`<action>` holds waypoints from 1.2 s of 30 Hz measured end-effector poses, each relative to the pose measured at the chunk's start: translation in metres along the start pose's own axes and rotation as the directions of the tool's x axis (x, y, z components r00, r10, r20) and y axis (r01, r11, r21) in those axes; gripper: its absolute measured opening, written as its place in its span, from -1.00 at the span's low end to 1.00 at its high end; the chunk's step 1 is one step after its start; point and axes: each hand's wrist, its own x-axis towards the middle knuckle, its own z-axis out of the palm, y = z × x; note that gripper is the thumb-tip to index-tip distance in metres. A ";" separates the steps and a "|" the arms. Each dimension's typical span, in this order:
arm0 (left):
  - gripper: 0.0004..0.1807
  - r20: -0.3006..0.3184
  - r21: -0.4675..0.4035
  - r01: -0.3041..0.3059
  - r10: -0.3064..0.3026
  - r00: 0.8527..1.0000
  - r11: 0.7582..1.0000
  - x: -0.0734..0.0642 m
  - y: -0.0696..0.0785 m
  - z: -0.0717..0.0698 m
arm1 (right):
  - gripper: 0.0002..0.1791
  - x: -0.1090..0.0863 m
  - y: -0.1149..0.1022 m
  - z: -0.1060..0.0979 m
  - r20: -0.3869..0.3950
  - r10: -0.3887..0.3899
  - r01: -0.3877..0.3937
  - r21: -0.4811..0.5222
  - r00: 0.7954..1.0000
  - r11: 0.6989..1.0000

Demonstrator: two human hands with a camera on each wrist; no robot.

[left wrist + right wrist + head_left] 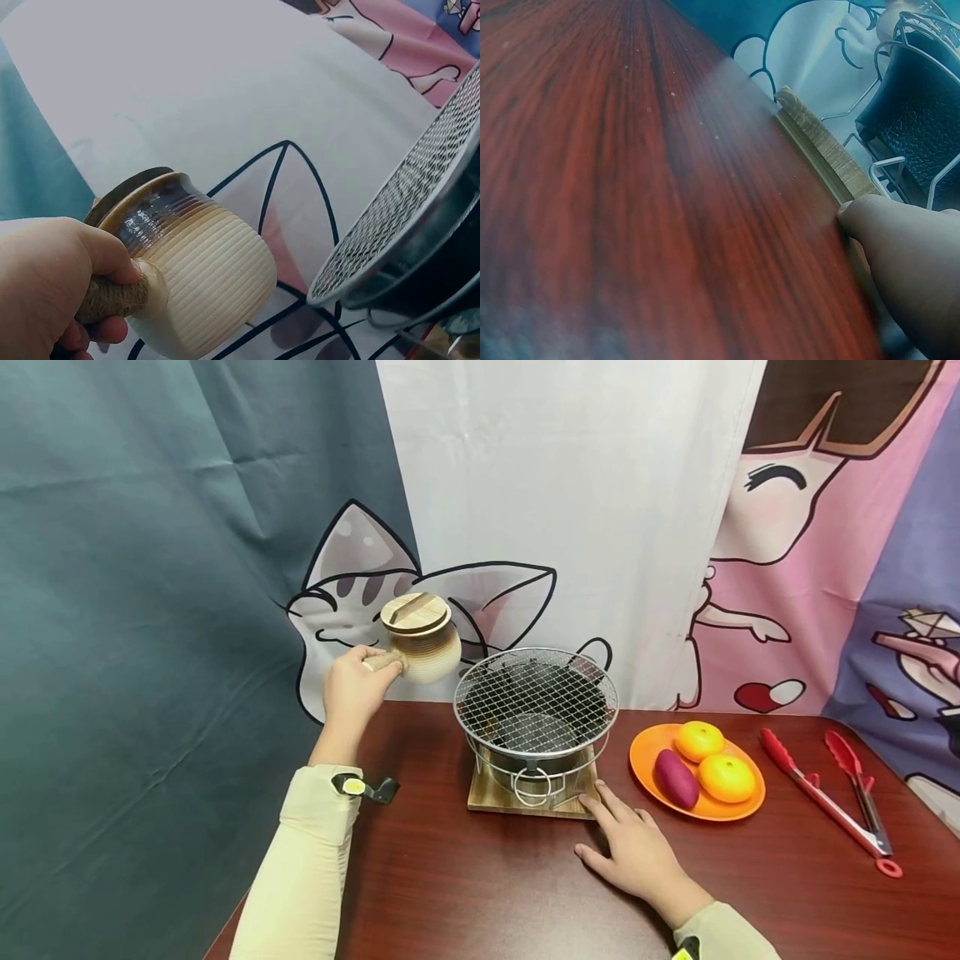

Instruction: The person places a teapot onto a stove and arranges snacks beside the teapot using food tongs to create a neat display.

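My left hand (360, 687) grips the rope-wrapped side handle (112, 297) of a ribbed brown-and-cream ceramic teapot (429, 653). Its round wooden lid (415, 612) is on, and the pot hangs in the air left of the grill. A round wire mesh (536, 697) covers the small black tabletop grill (534, 762), which stands in a wire frame on a square wooden board (495, 799). At the board's front right corner rests my right hand (633, 845), fingers extended and touching the board. The right wrist view shows the thumb (900, 247) near the board's edge.
Right of the grill, an orange plate (641, 752) holds two oranges (726, 778) and a purple sweet potato (677, 778). Red-tipped tongs (832, 802) lie spread on the dark wooden table (450, 885) farther right. A printed curtain (570, 485) hangs behind.
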 end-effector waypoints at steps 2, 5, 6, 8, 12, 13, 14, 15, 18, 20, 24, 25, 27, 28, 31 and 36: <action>-0.59 0.001 -0.003 -0.008 0.008 1.000 1.000 0.000 0.004 0.003 | -0.17 0.000 0.000 0.000 0.000 0.002 -0.002 -0.002 1.000 1.000; -0.59 0.003 -0.011 -0.019 0.019 1.000 1.000 0.000 0.009 0.009 | -0.16 0.000 0.000 0.001 0.001 0.004 -0.004 -0.002 1.000 1.000; -0.59 0.004 -0.018 -0.023 0.023 1.000 1.000 0.000 0.010 0.011 | -0.17 0.000 0.000 0.001 0.002 0.004 -0.004 -0.001 1.000 1.000; -0.60 0.005 -0.028 -0.027 0.027 1.000 0.999 0.000 0.012 0.016 | -0.16 0.000 0.000 0.001 0.007 0.004 -0.004 0.002 1.000 1.000; -0.62 0.002 -0.037 -0.050 0.050 0.999 0.998 -0.001 0.016 0.025 | -0.17 0.000 -0.001 0.000 0.016 0.003 -0.003 0.005 1.000 1.000; -0.63 0.001 -0.040 -0.059 0.059 0.998 0.997 -0.001 0.018 0.027 | -0.16 0.000 -0.001 0.000 0.016 0.004 -0.004 0.005 1.000 1.000; -0.63 -0.001 -0.041 -0.072 0.072 0.997 0.997 -0.001 0.020 0.029 | -0.17 0.000 -0.001 0.000 0.016 0.005 -0.005 0.003 1.000 1.000; -0.63 -0.001 -0.044 -0.083 0.083 0.997 0.996 -0.001 0.021 0.031 | -0.17 0.000 -0.001 0.000 0.015 0.005 -0.005 0.001 1.000 1.000; -0.63 -0.002 -0.059 -0.119 0.120 0.993 0.991 0.000 0.027 0.036 | -0.17 0.001 -0.001 0.000 0.012 0.003 -0.003 -0.003 1.000 1.000; -0.63 0.000 -0.059 -0.141 0.141 0.990 0.988 0.002 0.029 0.039 | -0.17 0.001 -0.001 -0.001 0.013 0.001 -0.001 -0.003 1.000 1.000; -0.63 0.018 -0.065 -0.172 0.173 0.985 0.983 0.005 0.033 0.046 | -0.17 0.002 -0.001 -0.002 0.009 0.000 0.000 0.001 1.000 1.000; -0.63 0.024 -0.067 -0.175 0.177 0.984 0.982 0.005 0.034 0.048 | -0.17 0.002 -0.001 -0.002 0.008 0.000 0.000 0.001 1.000 1.000; -0.63 0.038 -0.077 -0.175 0.178 0.983 0.982 0.006 0.035 0.051 | -0.17 0.002 -0.001 -0.002 0.004 0.001 -0.001 0.001 1.000 1.000; -0.63 0.044 -0.082 -0.174 0.178 0.983 0.981 0.006 0.036 0.053 | -0.17 0.001 -0.001 -0.002 0.004 0.002 -0.002 0.001 1.000 1.000; -0.63 0.052 -0.092 -0.168 0.174 0.983 0.981 0.006 0.037 0.058 | -0.17 0.001 -0.001 -0.002 0.010 -0.001 0.001 -0.002 1.000 1.000; -0.65 0.057 -0.099 -0.179 0.186 0.981 0.979 0.008 0.039 0.066 | -0.17 0.001 0.000 -0.002 0.013 0.001 -0.001 -0.001 1.000 1.000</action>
